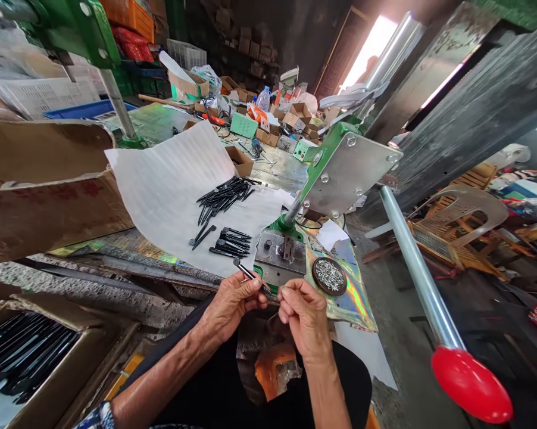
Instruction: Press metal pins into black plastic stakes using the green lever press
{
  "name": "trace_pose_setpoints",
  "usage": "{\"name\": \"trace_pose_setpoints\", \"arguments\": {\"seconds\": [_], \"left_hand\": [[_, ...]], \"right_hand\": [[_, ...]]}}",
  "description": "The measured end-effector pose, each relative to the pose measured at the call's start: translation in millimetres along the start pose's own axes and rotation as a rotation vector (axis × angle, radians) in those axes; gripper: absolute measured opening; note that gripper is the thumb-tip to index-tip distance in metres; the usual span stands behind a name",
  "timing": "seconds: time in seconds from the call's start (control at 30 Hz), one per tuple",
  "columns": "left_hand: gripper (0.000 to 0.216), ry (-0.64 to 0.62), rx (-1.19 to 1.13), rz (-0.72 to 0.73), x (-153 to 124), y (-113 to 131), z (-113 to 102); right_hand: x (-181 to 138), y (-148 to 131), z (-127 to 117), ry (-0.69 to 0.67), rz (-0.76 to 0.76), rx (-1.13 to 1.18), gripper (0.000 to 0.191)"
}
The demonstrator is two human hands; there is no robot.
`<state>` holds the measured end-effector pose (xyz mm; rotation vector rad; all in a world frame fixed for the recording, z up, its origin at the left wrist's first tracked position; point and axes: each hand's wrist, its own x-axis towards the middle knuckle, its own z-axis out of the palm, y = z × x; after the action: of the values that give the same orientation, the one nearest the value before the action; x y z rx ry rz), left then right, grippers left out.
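My left hand [231,305] is closed on a slim black part [246,270] with a round head, its far end pointing up and left. Close beside it, my right hand [305,314] has thumb and fingertips pinched together; whatever they hold, if anything, is too small to make out. Just beyond both hands stands the metal base plate [275,271] of a green hand press [315,173]. Similar black parts lie on white foam sheeting [174,173]: a neat group [231,242] and a looser pile [226,196]. A round dish [329,275] of small silvery pins sits right of the press.
The press lever [422,268], ending in a red knob [471,384], reaches down on the right. An open carton [49,208] stands left, and a box [40,369] of black parts lower left. Small boxes [295,116] and clutter fill the table's back.
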<state>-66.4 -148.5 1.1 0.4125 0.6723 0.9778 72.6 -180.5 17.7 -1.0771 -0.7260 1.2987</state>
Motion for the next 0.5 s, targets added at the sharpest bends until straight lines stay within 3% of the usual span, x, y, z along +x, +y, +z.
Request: {"name": "trace_pose_setpoints", "arguments": {"seconds": [0.2, 0.5], "left_hand": [[0.037, -0.005, -0.022, 0.001, -5.8, 0.4, -0.7], [0.036, -0.046, -0.06, 0.003, -9.3, -1.3, 0.5]], "right_hand": [[-15.4, 8.2, 22.0, 0.036, -0.043, 0.122, 0.016], [-22.3, 15.2, 29.7, 0.109, -0.06, 0.084, 0.019]]}}
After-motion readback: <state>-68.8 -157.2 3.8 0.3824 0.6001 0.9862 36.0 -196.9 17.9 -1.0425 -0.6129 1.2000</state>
